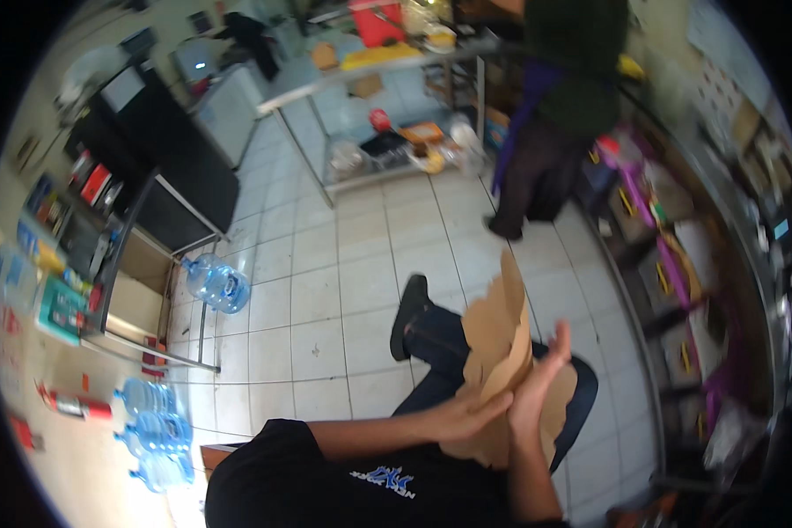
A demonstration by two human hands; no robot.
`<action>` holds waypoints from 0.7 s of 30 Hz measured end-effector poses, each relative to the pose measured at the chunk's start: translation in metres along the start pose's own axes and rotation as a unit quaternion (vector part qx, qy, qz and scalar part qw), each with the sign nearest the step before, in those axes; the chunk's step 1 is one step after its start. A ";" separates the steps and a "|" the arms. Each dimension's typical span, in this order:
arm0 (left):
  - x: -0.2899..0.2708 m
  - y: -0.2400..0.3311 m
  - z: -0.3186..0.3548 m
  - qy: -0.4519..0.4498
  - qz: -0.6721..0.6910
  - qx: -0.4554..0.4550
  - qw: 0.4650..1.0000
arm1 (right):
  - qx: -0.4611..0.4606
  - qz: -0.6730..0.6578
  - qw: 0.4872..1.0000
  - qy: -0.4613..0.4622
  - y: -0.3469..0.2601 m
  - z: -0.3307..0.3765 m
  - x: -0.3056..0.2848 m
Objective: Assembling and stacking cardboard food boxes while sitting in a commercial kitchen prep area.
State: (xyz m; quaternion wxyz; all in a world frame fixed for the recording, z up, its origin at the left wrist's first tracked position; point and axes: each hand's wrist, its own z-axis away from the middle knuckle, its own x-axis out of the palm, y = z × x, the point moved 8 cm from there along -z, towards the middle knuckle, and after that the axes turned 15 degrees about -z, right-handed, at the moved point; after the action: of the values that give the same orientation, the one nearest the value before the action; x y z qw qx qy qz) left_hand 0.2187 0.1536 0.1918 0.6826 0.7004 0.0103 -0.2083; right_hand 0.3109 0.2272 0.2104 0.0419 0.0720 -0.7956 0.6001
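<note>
While both palms press flat against the brown paper bag (500, 352), left hand (466, 414) and right hand (537, 383) sandwiching it, fingers unclosed; uneven pressure could crease or tear it.

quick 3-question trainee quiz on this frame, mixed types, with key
1. True or false: both hands touch the brown paper bag.
2. The water jug lying on its side on the tiled floor is: A) red B) blue C) green
3. Fill in: another person stands beside the metal ____.

Key: 1 true; 2 B; 3 table
</note>
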 end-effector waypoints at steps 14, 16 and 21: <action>-0.076 -0.039 0.020 -0.095 0.316 -0.091 0.940 | 0.078 -0.093 0.982 -0.144 -0.024 0.007 0.001; -0.075 -0.035 0.020 -0.114 0.348 -0.100 0.925 | 0.028 -0.060 0.982 -0.174 -0.029 0.006 0.001; -0.066 -0.036 0.021 -0.110 0.320 -0.149 0.929 | 0.056 0.227 0.963 -0.136 -0.014 0.019 0.001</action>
State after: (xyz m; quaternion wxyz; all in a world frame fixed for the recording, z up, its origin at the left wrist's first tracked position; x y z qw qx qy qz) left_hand 0.1418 0.1533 0.1780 0.8062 0.5297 -0.2587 -0.0506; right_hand 0.3123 0.2057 0.2185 -0.2079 -0.0272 -0.7544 0.6221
